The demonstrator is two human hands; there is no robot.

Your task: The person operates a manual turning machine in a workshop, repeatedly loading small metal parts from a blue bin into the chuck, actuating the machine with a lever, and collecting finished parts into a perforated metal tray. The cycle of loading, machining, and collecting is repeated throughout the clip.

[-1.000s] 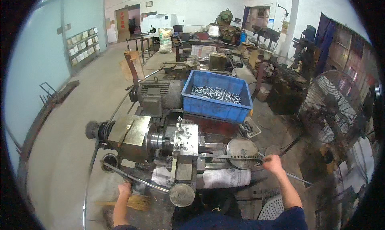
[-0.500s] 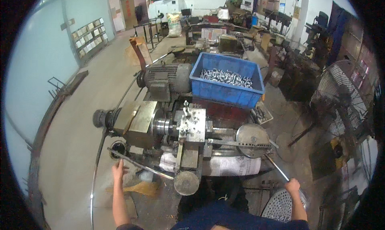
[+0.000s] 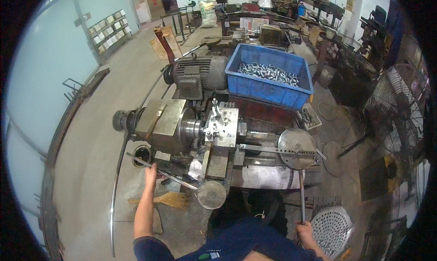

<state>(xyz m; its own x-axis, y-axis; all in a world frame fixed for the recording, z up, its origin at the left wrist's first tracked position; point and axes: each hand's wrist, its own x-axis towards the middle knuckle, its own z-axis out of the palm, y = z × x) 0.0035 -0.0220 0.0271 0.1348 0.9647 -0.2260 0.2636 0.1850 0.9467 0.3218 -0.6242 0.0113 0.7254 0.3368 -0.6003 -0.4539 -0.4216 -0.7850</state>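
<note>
A small bench lathe stands before me, with a grey headstock [image 3: 161, 123], a round spindle chuck [image 3: 189, 130] and a bright tool block [image 3: 227, 128] beside it. My left hand [image 3: 150, 172] is closed around the long left lever [image 3: 175, 180], which slants down to a round metal disc [image 3: 211, 195]. Low on the right, my right hand [image 3: 305, 232] grips the end of the right lever [image 3: 302, 192]. That rod comes toward me from a larger round disc [image 3: 297, 147], crossed by a perforated flat bar [image 3: 273, 149]. Any workpiece at the chuck is too small to make out.
Behind the lathe, a blue crate [image 3: 268, 95] holds many small shiny metal parts, beside an electric motor [image 3: 200, 74]. A perforated metal basket [image 3: 334, 224] sits near my right hand. A straw broom [image 3: 170, 199] lies at left; a large fan [image 3: 396, 106] stands at right.
My right hand has pulled the right lever inward and nearer, so it now points toward me. My left hand, apart from its lever with fingers loose before, has closed on it. The view has shifted.
</note>
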